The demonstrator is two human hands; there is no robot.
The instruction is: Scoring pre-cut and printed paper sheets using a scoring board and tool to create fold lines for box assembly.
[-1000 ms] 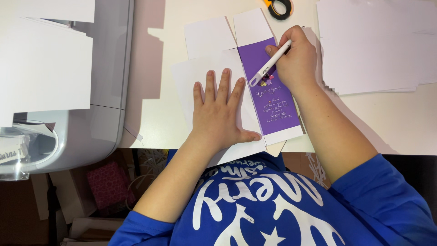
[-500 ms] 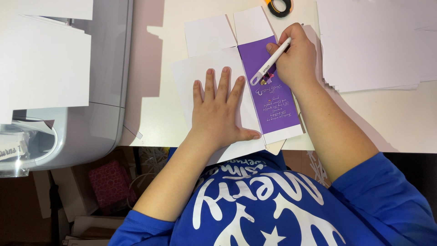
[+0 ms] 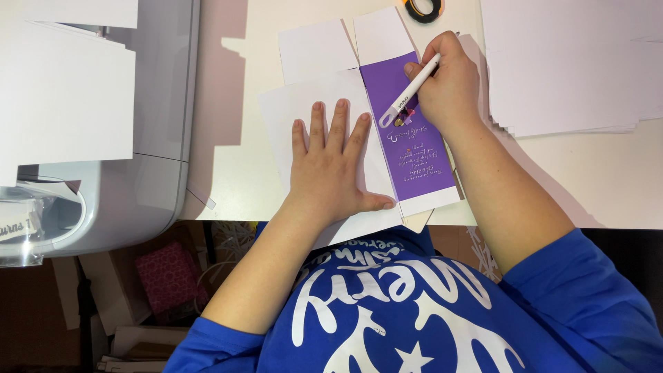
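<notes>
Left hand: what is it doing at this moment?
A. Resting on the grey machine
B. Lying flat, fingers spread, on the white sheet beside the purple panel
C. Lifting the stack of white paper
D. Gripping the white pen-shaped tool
B. The left hand lies palm down with fingers spread on the white sheet, while the right hand holds the white pen-shaped tool over the purple panel.

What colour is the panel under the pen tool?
Purple, with small pale print, on the panel under the white pen tool; head view.
</notes>
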